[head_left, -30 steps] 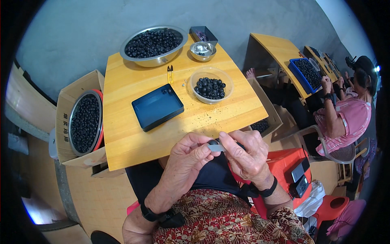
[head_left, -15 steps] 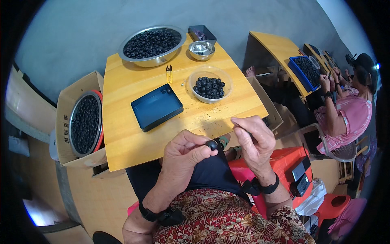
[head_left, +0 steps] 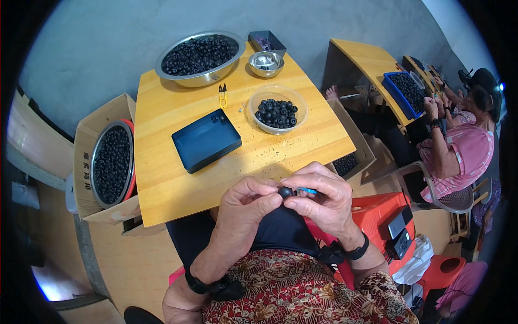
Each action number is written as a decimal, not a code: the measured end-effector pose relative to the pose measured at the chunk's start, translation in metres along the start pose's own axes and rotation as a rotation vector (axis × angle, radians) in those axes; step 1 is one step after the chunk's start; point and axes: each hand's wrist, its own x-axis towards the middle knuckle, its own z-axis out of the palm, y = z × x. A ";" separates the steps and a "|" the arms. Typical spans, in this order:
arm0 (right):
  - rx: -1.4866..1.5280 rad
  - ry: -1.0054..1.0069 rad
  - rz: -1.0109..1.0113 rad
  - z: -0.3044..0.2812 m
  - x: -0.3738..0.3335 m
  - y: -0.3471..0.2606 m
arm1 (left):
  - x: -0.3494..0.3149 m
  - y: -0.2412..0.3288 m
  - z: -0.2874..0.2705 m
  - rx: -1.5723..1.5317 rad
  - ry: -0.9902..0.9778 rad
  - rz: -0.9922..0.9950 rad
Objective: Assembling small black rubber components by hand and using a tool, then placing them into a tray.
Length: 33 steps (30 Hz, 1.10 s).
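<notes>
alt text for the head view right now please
A person's left hand pinches a single black bead while the right hand holds a slim blue object beside it, near the edge of a wooden table. On the table sit a dark blue tray, yellow-handled snips, and a clear bowl and a steel basin, both holding black beads.

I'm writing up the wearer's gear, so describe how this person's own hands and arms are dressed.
The left hand and right hand are ungloved. Each wrist wears a black band, the left band and right band, both with a bulky black piece on the inner side. The right sleeve is short and patterned in red, cream and dark tones.
</notes>
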 end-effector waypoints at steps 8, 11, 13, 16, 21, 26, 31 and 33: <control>0.007 0.002 -0.004 -0.001 0.000 -0.002 | 0.000 0.008 0.001 -0.126 0.033 -0.201; -0.003 -0.028 -0.020 -0.002 0.000 -0.002 | 0.003 0.004 -0.005 -0.150 -0.019 -0.253; -0.006 -0.024 -0.009 -0.001 0.000 -0.003 | 0.003 0.001 -0.006 -0.172 -0.043 -0.208; 0.005 -0.015 -0.009 0.000 -0.001 0.000 | 0.003 0.001 -0.006 -0.159 -0.037 -0.206; 0.018 -0.010 0.031 -0.002 -0.003 0.003 | 0.003 0.000 -0.006 -0.143 -0.046 -0.214; -0.003 0.019 0.003 -0.005 0.002 0.002 | 0.005 0.004 -0.006 -0.096 -0.028 -0.160; -0.080 0.013 -0.049 0.001 0.004 0.002 | 0.013 -0.001 -0.014 -0.155 -0.049 -0.153; -0.126 0.029 -0.053 0.002 0.005 0.007 | 0.015 0.000 -0.013 -0.150 -0.050 -0.159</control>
